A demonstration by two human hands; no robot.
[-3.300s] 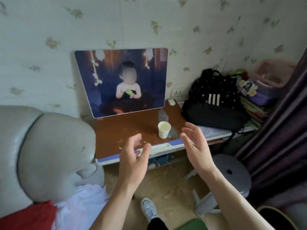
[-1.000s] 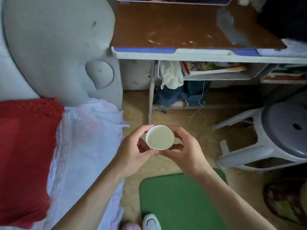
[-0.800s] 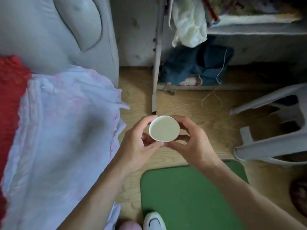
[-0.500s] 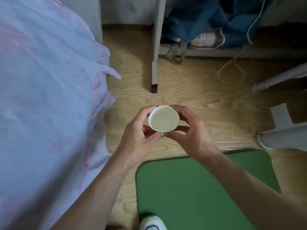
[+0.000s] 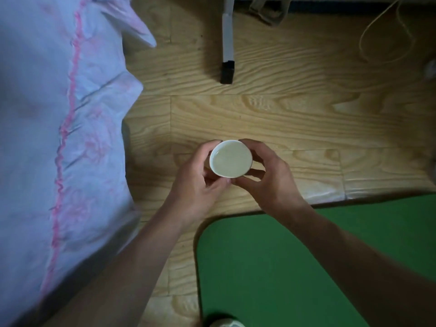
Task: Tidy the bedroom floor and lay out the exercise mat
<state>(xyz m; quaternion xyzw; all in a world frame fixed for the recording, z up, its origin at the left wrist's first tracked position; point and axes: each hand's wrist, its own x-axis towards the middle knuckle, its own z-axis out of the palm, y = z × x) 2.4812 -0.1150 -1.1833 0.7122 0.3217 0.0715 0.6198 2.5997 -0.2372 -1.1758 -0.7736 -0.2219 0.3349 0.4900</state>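
Note:
A white paper cup [image 5: 230,161], seen from above with its mouth up, is held low over the wooden floor [image 5: 283,119]. My left hand [image 5: 199,182] grips its left side and my right hand [image 5: 267,180] grips its right side, fingers wrapped around the wall. A green exercise mat [image 5: 271,267] lies flat on the floor at the lower right, its rounded corner just below my hands. My right forearm crosses over the mat.
A pale bedsheet with pink trim [image 5: 59,138] hangs down along the left. A desk leg with a black foot [image 5: 227,55] stands at the top middle. A loose cord [image 5: 387,34] loops at the top right. A shoe toe [image 5: 224,323] shows at the bottom edge.
Both hands have carried the cup from desk height down close to the floor. The view has tilted down, so the desk, stool and headboard have left the frame.

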